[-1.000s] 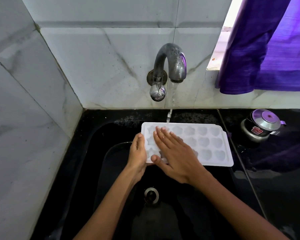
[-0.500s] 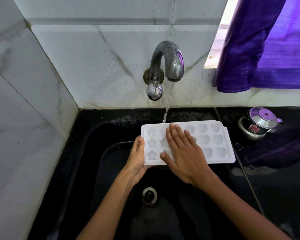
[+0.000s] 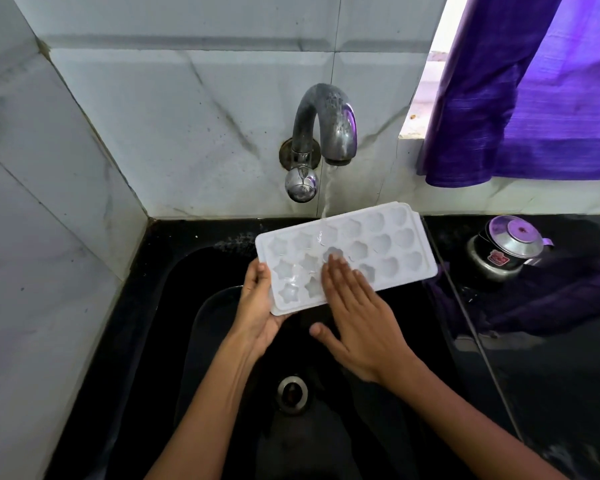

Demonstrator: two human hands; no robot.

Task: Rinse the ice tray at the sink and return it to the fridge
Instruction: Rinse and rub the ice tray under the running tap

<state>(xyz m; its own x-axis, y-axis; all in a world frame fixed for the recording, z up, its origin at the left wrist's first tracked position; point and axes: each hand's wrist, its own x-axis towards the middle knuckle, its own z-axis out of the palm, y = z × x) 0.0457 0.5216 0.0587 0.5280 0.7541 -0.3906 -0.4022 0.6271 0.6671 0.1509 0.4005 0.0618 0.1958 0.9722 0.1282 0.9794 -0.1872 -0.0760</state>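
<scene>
Since the earlier frame, the ice tray [image 3: 347, 254] has tipped, its right end now raised toward one o'clock, and the right hand [image 3: 357, 323] has slid back toward the near edge so that its thumb hangs free below the tray.

At nine o'clock of the tray, the left hand [image 3: 257, 313] holds the short left end, palm cupped beneath and fingers curled up round the rim. The tray is held over the black sink [image 3: 174, 292], with the drain [image 3: 292, 393] at six o'clock from it. At twelve o'clock the tap [image 3: 326, 129] runs, and its stream lands on the far row of moulds. The right hand lies flat across the middle moulds, fingers straight and close together, gripping nothing. Well apart, at three o'clock on the counter, stands a small metal pot [image 3: 506, 247], with a purple curtain [image 3: 527, 88] above it.

The tray looks like light, thin plastic, fairly stiff yet likely to flex, and wet enough to slip. Gripping the raised rim at the short ends seems safest; a pinch on one corner alone could let it twist or slide away.
</scene>
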